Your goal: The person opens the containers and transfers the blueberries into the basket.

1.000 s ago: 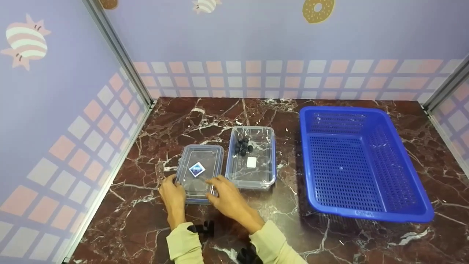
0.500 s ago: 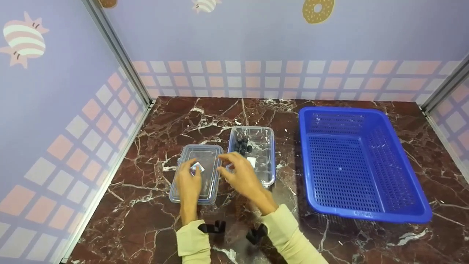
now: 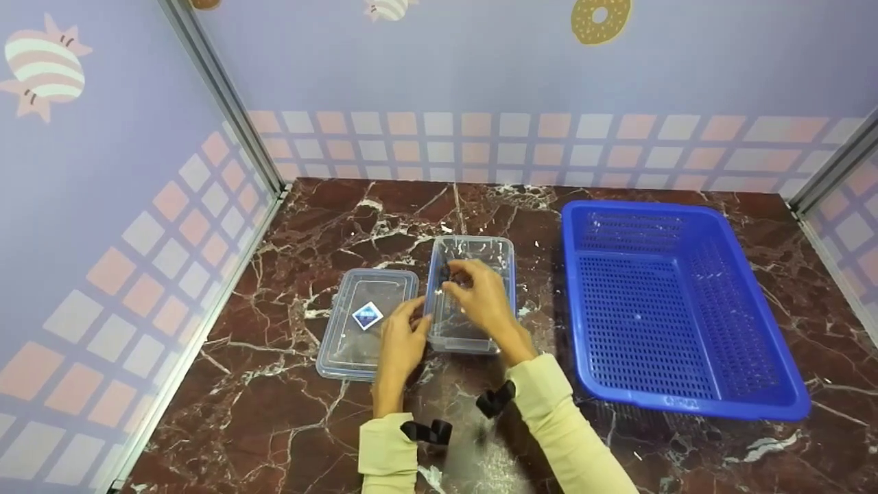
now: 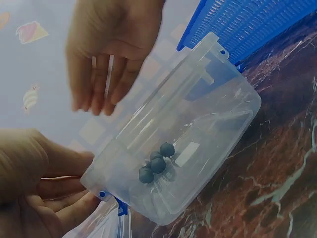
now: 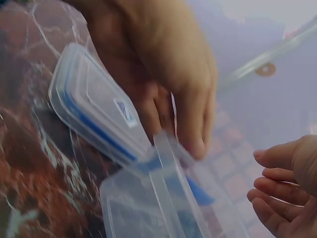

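Note:
A clear plastic food container [image 3: 453,344], uncovered, stands in the middle of the marble-look table. Several dark blue round balls, like blueberries [image 4: 157,164], lie at its bottom beside a white rectangle. My left hand [image 3: 403,336] holds the container's left side, thumb and fingertips at the wall. Over the open container hovers my right hand [image 3: 483,293]; its fingers point down above the balls, partly hiding them. The left wrist view shows that hand [image 4: 115,54] with nothing in it. A clear lid [image 3: 350,350] with a blue diamond label lies left of the container.
A large blue perforated basket [image 3: 686,405] stands on the right side of the table [image 3: 507,425]. Patterned wall panels [image 3: 480,75] close off the back and sides. Black straps [image 3: 426,432] circle both wrists.
Both hands were at the lid, which turned slightly and then stayed put as they left it. My left hand moved right to the container; my right hand moved over the balls.

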Motion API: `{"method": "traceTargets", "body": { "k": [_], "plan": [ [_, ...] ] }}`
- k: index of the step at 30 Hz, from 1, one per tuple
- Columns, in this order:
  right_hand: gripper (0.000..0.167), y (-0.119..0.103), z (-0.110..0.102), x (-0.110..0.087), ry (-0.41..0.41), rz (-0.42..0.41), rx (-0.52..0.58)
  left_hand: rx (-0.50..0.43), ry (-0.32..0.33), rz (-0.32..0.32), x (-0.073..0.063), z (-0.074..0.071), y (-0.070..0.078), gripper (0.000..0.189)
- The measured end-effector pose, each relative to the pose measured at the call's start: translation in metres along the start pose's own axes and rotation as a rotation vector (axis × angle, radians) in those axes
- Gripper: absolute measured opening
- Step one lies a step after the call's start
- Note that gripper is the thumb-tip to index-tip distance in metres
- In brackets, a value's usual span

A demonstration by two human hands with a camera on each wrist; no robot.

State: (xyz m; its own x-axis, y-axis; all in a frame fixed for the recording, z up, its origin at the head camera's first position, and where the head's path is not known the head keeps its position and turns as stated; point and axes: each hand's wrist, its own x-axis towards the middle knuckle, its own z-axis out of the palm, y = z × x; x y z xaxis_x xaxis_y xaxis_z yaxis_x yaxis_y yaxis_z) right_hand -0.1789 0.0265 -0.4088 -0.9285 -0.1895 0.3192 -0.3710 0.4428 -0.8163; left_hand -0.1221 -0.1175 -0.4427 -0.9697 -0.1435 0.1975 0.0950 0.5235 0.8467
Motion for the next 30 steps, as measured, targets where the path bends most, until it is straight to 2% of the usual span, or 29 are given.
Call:
{"method": "traceTargets", "body": {
  "k": [5,11,18,26,30],
  "plan": [
    [0.034,0.013,0.000,0.013,0.055,0.106,0.045,-0.014,0.010,-0.002,0.000,0.000,-0.001,0.035],
    [0.032,0.025,0.001,0.025,0.092,0.229,-0.031,-0.019,0.032,0.003,-0.001,0.001,-0.002,0.033],
    [0.034,0.036,0.005,0.035,0.052,0.368,-0.053,-0.038,0.036,-0.001,-0.003,0.002,-0.002,0.034],
    [0.035,0.044,0.013,0.041,0.025,0.445,-0.100,0.003,0.041,0.009,-0.002,0.002,-0.002,0.033],
    [0.033,0.044,0.014,0.043,0.005,0.476,-0.158,0.014,0.048,0.015,-0.002,0.002,-0.001,0.033]
  ]
}}
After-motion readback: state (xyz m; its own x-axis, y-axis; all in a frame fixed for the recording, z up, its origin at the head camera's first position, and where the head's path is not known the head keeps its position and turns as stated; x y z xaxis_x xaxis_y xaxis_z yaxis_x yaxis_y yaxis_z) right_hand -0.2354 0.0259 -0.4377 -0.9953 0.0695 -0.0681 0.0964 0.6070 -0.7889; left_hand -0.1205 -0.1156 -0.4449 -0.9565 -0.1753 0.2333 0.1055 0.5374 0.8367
